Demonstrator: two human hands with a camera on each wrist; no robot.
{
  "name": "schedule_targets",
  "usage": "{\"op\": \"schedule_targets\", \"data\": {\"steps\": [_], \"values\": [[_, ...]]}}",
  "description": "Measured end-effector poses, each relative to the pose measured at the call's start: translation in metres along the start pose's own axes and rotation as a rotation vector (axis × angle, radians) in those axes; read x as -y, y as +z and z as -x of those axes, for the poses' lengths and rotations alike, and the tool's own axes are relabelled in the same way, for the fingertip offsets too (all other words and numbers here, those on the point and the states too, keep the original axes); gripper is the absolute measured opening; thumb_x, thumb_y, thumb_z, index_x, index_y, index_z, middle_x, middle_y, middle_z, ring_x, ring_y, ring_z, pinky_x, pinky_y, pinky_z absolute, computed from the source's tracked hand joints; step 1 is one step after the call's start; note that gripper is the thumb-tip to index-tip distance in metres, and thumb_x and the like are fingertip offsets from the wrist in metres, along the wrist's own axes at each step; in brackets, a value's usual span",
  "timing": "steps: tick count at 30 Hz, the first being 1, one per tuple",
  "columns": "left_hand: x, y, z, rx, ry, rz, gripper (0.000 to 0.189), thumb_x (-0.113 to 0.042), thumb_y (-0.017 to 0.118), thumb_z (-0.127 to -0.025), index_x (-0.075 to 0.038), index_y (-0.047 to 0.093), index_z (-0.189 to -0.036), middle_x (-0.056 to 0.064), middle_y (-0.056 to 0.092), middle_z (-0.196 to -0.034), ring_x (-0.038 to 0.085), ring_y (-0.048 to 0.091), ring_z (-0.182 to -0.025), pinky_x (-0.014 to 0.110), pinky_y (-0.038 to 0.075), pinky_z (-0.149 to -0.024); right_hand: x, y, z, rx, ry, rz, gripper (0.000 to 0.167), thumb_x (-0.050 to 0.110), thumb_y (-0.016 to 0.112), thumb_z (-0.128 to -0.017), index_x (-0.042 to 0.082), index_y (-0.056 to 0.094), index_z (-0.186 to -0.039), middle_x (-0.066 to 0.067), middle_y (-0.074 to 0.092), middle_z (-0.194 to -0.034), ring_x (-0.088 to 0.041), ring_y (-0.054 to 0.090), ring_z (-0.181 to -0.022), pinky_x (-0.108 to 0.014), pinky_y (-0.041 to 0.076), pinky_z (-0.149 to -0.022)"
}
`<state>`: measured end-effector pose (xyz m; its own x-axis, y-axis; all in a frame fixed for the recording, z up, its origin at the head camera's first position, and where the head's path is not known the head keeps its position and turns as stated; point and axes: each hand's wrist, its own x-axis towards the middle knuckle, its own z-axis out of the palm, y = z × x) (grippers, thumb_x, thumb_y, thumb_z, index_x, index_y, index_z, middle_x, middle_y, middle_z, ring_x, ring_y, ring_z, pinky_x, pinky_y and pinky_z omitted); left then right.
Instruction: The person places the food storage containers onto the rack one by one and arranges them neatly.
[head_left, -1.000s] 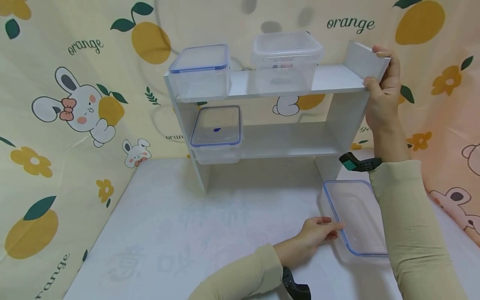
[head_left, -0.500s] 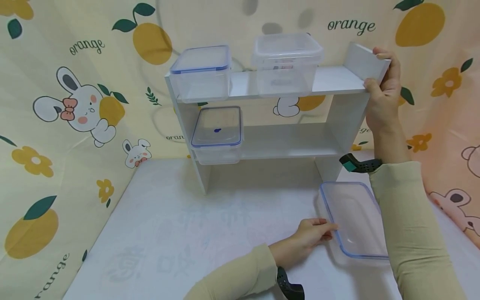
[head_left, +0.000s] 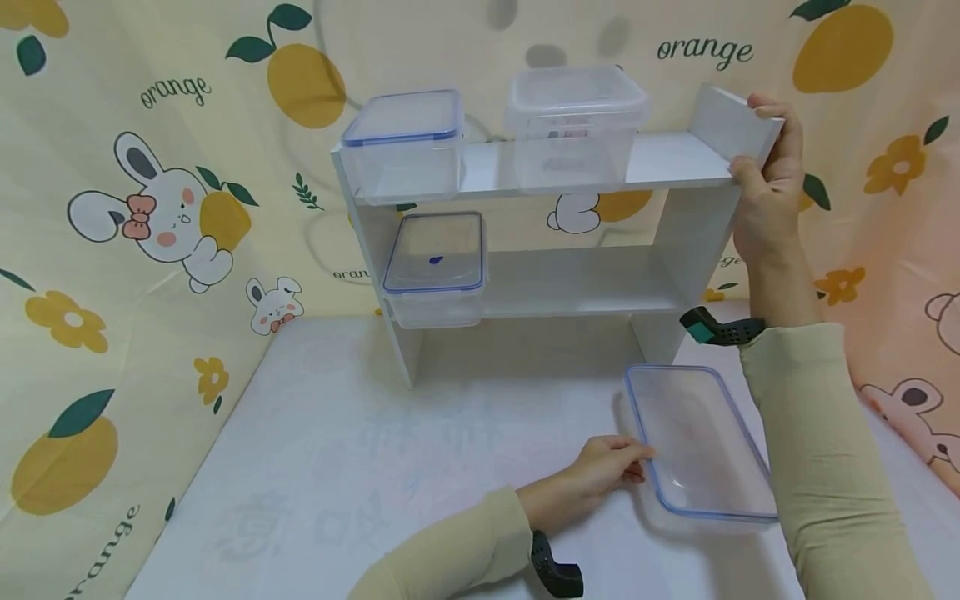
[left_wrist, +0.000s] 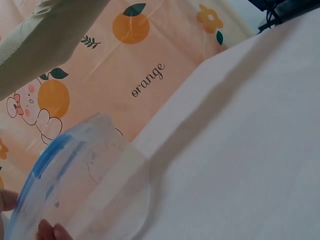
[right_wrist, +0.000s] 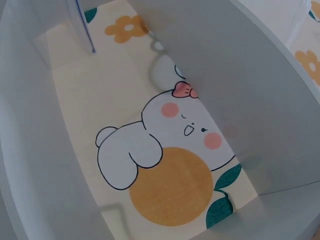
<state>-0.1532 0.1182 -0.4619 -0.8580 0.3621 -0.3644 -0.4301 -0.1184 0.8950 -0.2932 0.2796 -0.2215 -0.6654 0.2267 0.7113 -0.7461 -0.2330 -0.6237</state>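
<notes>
My left hand (head_left: pixel 596 477) pinches the left edge of a clear plastic food container (head_left: pixel 701 442) with a blue rim, low at the right of the head view. In the left wrist view, the fingertips (left_wrist: pixel 52 231) show against the container's clear side, and the thumb is at its blue rim. Part of its right side is hidden behind the right sleeve. Up at the shelf's top right corner, my right hand (head_left: pixel 772 196) grips the raised end panel (head_left: pixel 731 129) of a white shelf (head_left: pixel 570 279), thumb in front and fingers behind.
On the top board stand a blue-rimmed container (head_left: pixel 405 150) and a clear-lidded container (head_left: pixel 577 129). Another blue-rimmed container (head_left: pixel 435 267) sits at the left of the middle board. The shelf stands on a white tabletop (head_left: pixel 450 450), before a printed backdrop (head_left: pixel 172 333).
My left hand has moved left across the tabletop, and the blue-rimmed container has come along with it. My right hand keeps its grip on the shelf panel.
</notes>
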Motion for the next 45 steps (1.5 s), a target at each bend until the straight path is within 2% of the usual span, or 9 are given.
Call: {"op": "schedule_targets", "data": {"steps": [4,13,20,29,34,41,45], "values": [[0.0,-0.009,0.002,0.034,0.025,-0.052,0.011,-0.009,0.065,-0.086,0.002,0.064,-0.083,-0.006,0.05,-0.057,0.006,0.05,-0.055,0.013,0.045,-0.057,0.001,0.001,0.0,0.001,0.003,-0.001,0.045,-0.014,0.039,-0.085,0.015,0.046,-0.12,0.0,0.04,-0.144,-0.021,0.035,-0.129,-0.039,0.03,-0.119],[0.002,-0.037,0.007,0.101,0.054,-0.08,0.015,-0.009,0.063,-0.087,-0.012,0.054,-0.075,-0.007,0.05,-0.057,0.004,0.051,-0.052,0.013,0.048,-0.054,0.0,0.001,0.0,-0.013,0.001,0.005,0.046,-0.015,0.038,-0.086,0.014,0.046,-0.12,0.001,0.041,-0.145,-0.02,0.035,-0.13,-0.036,0.032,-0.118],[0.0,-0.057,0.016,0.052,0.057,-0.079,0.012,-0.009,0.065,-0.085,-0.011,0.056,-0.077,-0.006,0.053,-0.057,0.006,0.051,-0.053,0.016,0.047,-0.053,0.0,0.0,0.0,-0.005,-0.004,-0.017,0.045,-0.015,0.038,-0.086,0.013,0.046,-0.119,0.0,0.041,-0.143,-0.021,0.036,-0.129,-0.036,0.034,-0.116],[0.002,-0.077,0.021,0.038,0.04,-0.061,0.007,-0.012,0.062,-0.084,-0.011,0.058,-0.079,-0.005,0.054,-0.062,0.008,0.052,-0.06,0.018,0.046,-0.06,0.001,-0.001,0.001,0.005,0.008,0.002,0.045,-0.014,0.038,-0.087,0.015,0.045,-0.12,-0.001,0.036,-0.147,-0.02,0.035,-0.129,-0.037,0.033,-0.117],[0.0,-0.087,0.025,0.062,0.045,-0.036,0.008,-0.011,0.06,-0.086,-0.012,0.056,-0.079,-0.005,0.054,-0.064,0.008,0.052,-0.063,0.018,0.046,-0.062,0.001,-0.001,0.0,-0.009,0.02,0.003,0.046,-0.015,0.039,-0.087,0.015,0.045,-0.12,0.0,0.037,-0.147,-0.019,0.034,-0.131,-0.036,0.031,-0.118],[-0.005,-0.096,0.026,0.122,0.027,-0.047,0.007,-0.012,0.062,-0.09,-0.008,0.056,-0.089,-0.007,0.059,-0.07,0.007,0.055,-0.067,0.018,0.048,-0.065,0.0,-0.002,0.0,-0.014,0.017,0.003,0.045,-0.014,0.04,-0.087,0.015,0.045,-0.12,-0.001,0.037,-0.147,-0.02,0.035,-0.13,-0.037,0.031,-0.118],[-0.006,-0.099,0.026,0.151,0.014,-0.054,0.009,-0.01,0.064,-0.088,-0.009,0.055,-0.086,-0.008,0.061,-0.071,0.005,0.056,-0.067,0.017,0.048,-0.066,0.001,-0.001,0.0,-0.011,0.02,0.016,0.045,-0.014,0.039,-0.087,0.016,0.045,-0.12,0.0,0.036,-0.147,-0.019,0.035,-0.131,-0.035,0.032,-0.118]]}}
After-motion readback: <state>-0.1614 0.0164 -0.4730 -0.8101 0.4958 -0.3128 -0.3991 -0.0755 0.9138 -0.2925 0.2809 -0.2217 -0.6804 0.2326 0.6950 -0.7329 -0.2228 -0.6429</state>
